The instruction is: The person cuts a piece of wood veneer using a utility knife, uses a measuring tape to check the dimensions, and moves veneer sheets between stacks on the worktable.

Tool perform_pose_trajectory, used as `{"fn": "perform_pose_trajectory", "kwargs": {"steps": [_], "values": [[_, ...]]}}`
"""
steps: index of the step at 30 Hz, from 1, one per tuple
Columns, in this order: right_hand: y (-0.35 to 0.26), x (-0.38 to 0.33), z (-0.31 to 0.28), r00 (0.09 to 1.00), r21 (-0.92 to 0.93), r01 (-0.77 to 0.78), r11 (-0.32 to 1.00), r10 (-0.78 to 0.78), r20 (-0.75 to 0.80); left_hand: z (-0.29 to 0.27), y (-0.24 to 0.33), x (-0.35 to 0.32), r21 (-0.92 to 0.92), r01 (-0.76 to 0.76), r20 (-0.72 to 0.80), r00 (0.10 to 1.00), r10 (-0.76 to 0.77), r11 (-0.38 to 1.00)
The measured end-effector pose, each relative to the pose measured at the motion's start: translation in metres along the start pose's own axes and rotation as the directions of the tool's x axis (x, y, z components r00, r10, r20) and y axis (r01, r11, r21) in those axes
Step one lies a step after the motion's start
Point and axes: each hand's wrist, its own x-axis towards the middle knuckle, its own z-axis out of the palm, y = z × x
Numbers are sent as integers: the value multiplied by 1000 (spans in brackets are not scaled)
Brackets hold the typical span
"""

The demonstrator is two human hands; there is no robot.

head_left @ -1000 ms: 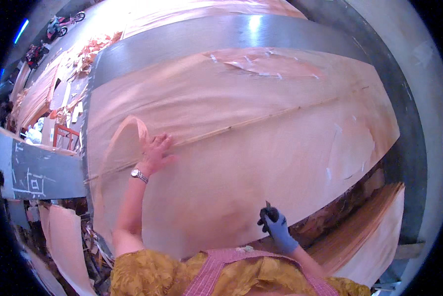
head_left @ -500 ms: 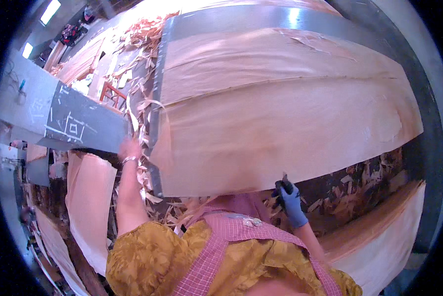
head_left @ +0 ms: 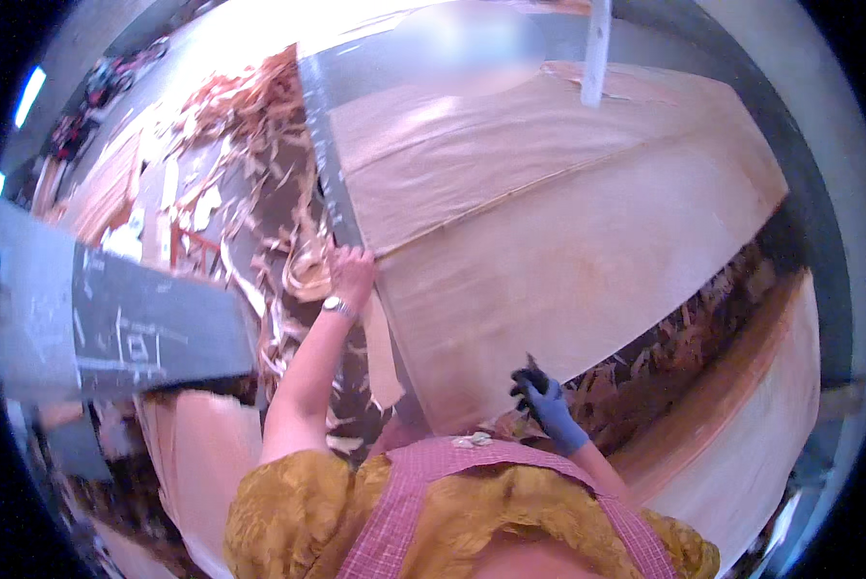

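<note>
A broad sheet of pale wood veneer [head_left: 549,232] lies over a grey metal-edged table [head_left: 329,174], with a seam running across it. My bare left hand [head_left: 354,275], a band at its wrist, is closed at the sheet's left edge. From it a narrow veneer strip [head_left: 380,357] hangs down along the table edge. My right hand [head_left: 547,403], in a blue glove with dark fingers, is closed near the sheet's front edge. It holds a small, dark, pointed tool [head_left: 530,361], which looks like a knife; most of it is hidden by the fingers.
Veneer scraps [head_left: 250,96] are heaped on the floor left of the table. A grey box-like surface with chalk marks [head_left: 153,318] stands at the left. Stacked veneer [head_left: 723,434] lies at the lower right. A pale pole [head_left: 596,58] crosses the far side, near a blurred patch.
My left hand has come right and slightly up to the sheet's edge. My right hand has shifted slightly left and down. The view has turned, and a pale pole now shows at the far side.
</note>
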Motion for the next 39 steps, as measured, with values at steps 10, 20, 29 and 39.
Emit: {"fn": "perform_pose_trajectory", "kwargs": {"steps": [10,20,29,39], "values": [[-55,68,191,991,608,82,790,2,-137,-120,-6,-22,-574,-192,435,753,494,796],[62,-7,257,717,611,605,511,-15,-697,-156,-23,-58,-844,-349,199,503,841,408],[111,-32,274,411,365,428,826,182,-893,-62,-77,90,-647,-337,366,650,666,684],[38,53,385,250,291,407,866,201,-947,68,-164,347,-222,7,516,849,111,975]]}}
